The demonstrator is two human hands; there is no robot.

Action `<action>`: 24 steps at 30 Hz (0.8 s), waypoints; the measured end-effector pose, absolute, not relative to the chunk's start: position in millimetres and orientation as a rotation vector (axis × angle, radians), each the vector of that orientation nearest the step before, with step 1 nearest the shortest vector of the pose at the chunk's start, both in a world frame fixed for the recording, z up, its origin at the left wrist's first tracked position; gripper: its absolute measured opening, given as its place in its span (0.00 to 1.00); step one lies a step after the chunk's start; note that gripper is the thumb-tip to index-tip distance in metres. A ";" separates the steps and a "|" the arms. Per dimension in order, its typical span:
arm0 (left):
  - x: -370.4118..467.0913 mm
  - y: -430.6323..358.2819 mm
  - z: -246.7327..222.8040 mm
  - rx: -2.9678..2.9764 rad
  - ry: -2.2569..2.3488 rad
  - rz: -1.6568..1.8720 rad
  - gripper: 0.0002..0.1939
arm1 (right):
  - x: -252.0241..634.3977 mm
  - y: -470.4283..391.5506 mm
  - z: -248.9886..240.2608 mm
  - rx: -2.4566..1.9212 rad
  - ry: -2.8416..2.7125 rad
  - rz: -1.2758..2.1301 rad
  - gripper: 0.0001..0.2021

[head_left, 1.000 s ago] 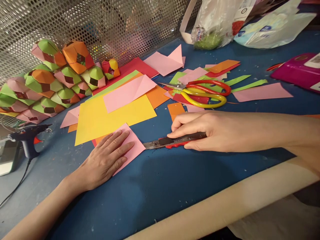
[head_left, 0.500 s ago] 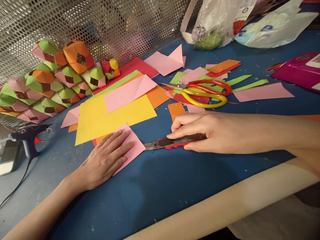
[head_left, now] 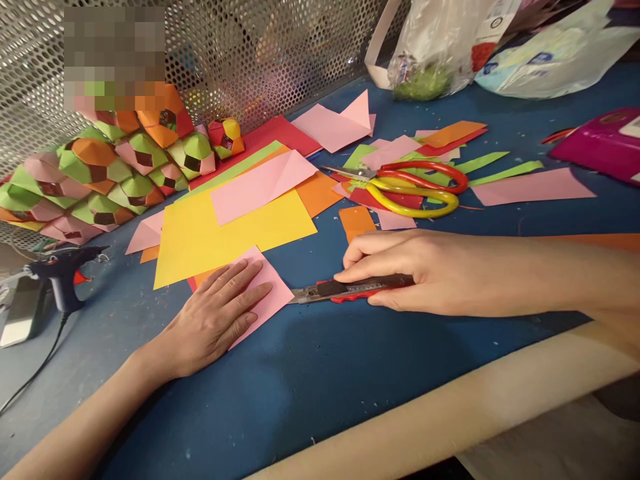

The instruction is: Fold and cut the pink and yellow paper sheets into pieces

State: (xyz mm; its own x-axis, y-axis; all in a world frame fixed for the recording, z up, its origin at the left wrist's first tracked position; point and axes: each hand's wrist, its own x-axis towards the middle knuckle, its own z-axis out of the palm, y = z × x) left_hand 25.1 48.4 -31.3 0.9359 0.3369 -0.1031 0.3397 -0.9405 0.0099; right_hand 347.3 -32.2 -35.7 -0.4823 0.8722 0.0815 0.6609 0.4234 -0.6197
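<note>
My left hand lies flat with its fingers stretched over a folded pink paper, pressing it to the blue table. From the right, my right hand grips a utility knife with a black and red handle. The blade points left, and its tip meets the right corner of the pink paper; whether it is between the layers I cannot tell. Behind the hands lie a yellow sheet and a pink sheet on top of it.
Scissors with red and yellow handles lie on paper scraps behind my right hand. Folded paper balls are stacked against the perforated metal panel. A glue gun stands at left. Plastic bags and a magenta pack sit at right.
The view has shifted slightly, so everything sits a little to the right. Both hands, the paper and the knife keep nearly the same positions relative to each other.
</note>
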 end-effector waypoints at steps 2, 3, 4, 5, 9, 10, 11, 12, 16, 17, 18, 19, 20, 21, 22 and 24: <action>25.1 48.3 -31.7 3.056 0.544 -0.148 0.27 | 346.0 -31.9 -34.9 -1.266 -2.330 0.911 0.14; 25.1 48.3 -31.8 3.052 0.545 -0.146 0.27 | 345.4 -32.0 -34.7 -1.264 -2.344 0.937 0.15; 25.1 48.3 -31.8 3.050 0.546 -0.144 0.27 | 344.7 -32.1 -34.7 -1.265 -2.340 0.948 0.15; 25.1 48.3 -31.8 3.051 0.544 -0.144 0.27 | 344.0 -32.5 -34.9 -1.262 -2.334 0.951 0.15; 24.9 48.5 -31.8 3.062 0.542 -0.162 0.27 | 341.5 -34.3 -36.1 -1.261 -2.303 0.936 0.14; 24.8 48.6 -31.8 3.064 0.544 -0.167 0.27 | 341.0 -34.7 -36.2 -1.257 -2.304 0.934 0.13; 24.7 48.6 -31.7 3.065 0.543 -0.170 0.27 | 340.6 -34.9 -36.4 -1.250 -2.306 0.932 0.13; 24.7 48.5 -31.6 3.065 0.540 -0.170 0.26 | 340.2 -35.1 -36.4 -1.243 -2.308 0.927 0.13; 25.4 48.3 -31.2 3.061 0.530 -0.138 0.26 | 339.0 -35.7 -36.3 -1.235 -2.298 0.902 0.13; 25.8 48.3 -31.1 3.059 0.533 -0.131 0.26 | 338.8 -36.0 -36.4 -1.232 -2.301 0.901 0.13; 26.2 48.3 -31.0 3.058 0.538 -0.126 0.26 | 338.8 -36.3 -36.5 -1.224 -2.306 0.901 0.13; 26.6 48.3 -30.9 3.057 0.541 -0.123 0.25 | 338.8 -36.6 -36.7 -1.217 -2.313 0.901 0.13; 27.0 48.3 -30.8 3.057 0.541 -0.122 0.25 | 339.0 -36.8 -36.9 -1.214 -2.320 0.898 0.13; 27.3 48.3 -30.7 3.056 0.539 -0.123 0.25 | 339.2 -37.0 -37.2 -1.210 -2.324 0.893 0.14; 27.6 48.3 -30.7 3.056 0.537 -0.124 0.25 | 339.4 -37.1 -37.5 -1.209 -2.325 0.884 0.14; 27.9 47.9 -30.6 3.056 0.534 -0.124 0.25 | 339.8 -37.1 -38.3 -1.206 -2.328 0.869 0.14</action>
